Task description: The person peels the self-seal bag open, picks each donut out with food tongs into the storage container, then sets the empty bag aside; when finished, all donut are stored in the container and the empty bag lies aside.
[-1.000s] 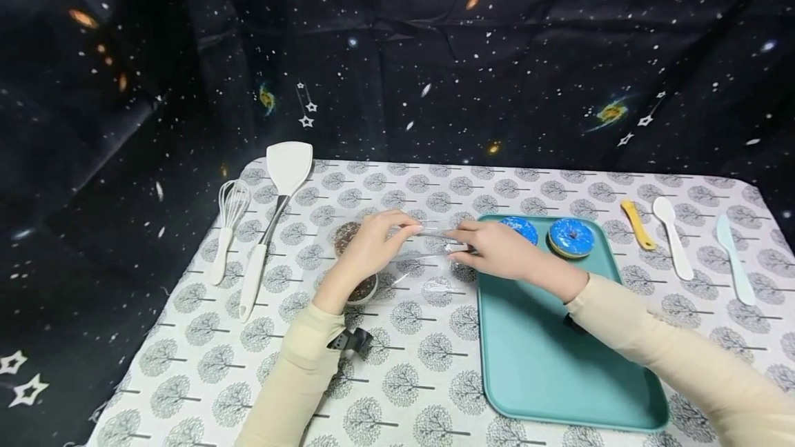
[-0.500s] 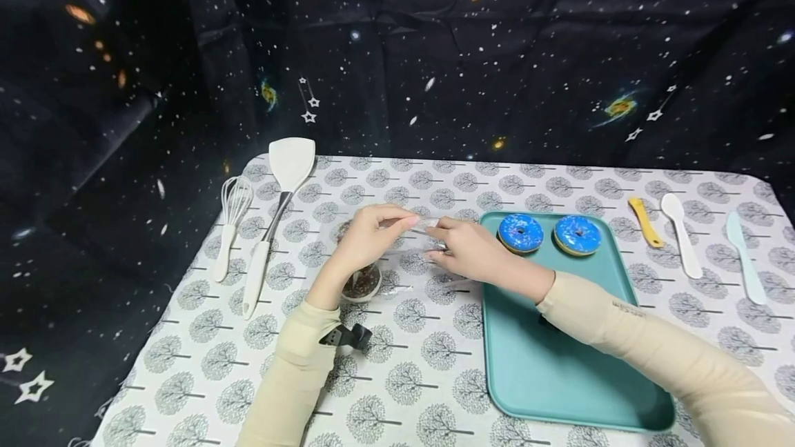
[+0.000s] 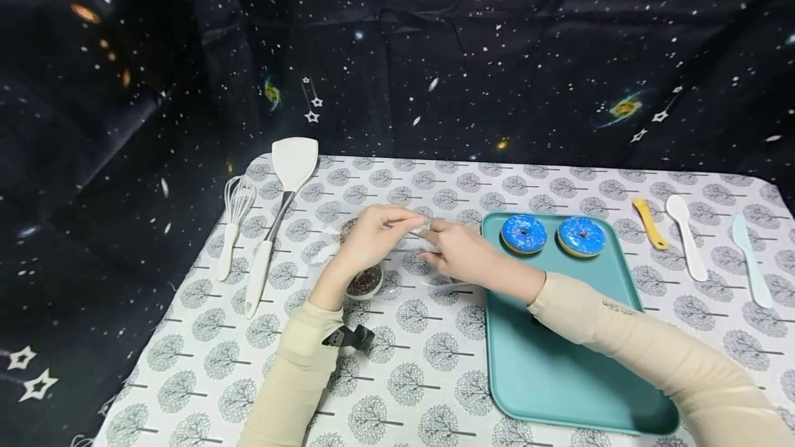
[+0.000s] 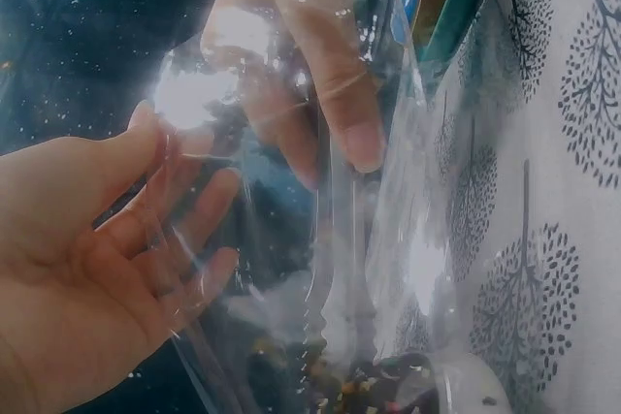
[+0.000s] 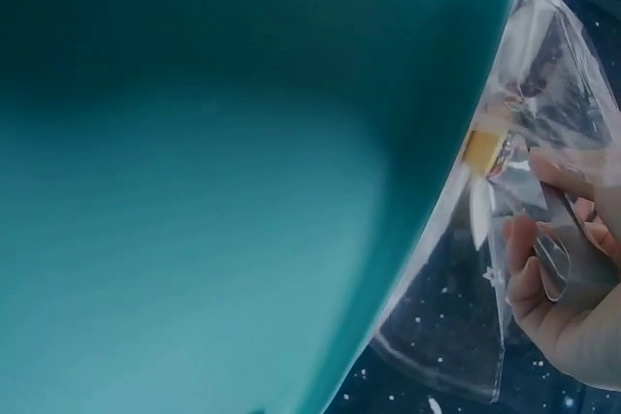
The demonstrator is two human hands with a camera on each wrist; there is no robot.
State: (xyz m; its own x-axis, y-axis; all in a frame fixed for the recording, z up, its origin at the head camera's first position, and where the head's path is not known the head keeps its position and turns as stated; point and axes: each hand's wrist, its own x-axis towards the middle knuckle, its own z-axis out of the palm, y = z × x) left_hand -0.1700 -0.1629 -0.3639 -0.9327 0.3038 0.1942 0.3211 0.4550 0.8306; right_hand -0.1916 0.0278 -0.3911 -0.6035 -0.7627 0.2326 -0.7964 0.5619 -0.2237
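Pinching a clear plastic bag (image 3: 417, 254) mid-frame, left hand (image 3: 373, 236) and right hand (image 3: 462, 254) seem to be opening it; next, spreading its mouth calls for pulling apart gently.

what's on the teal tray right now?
Two blue-iced donuts sit side by side at the far end of the teal tray. The right forearm crosses its left part and hides a strip of it; the near part shows bare.
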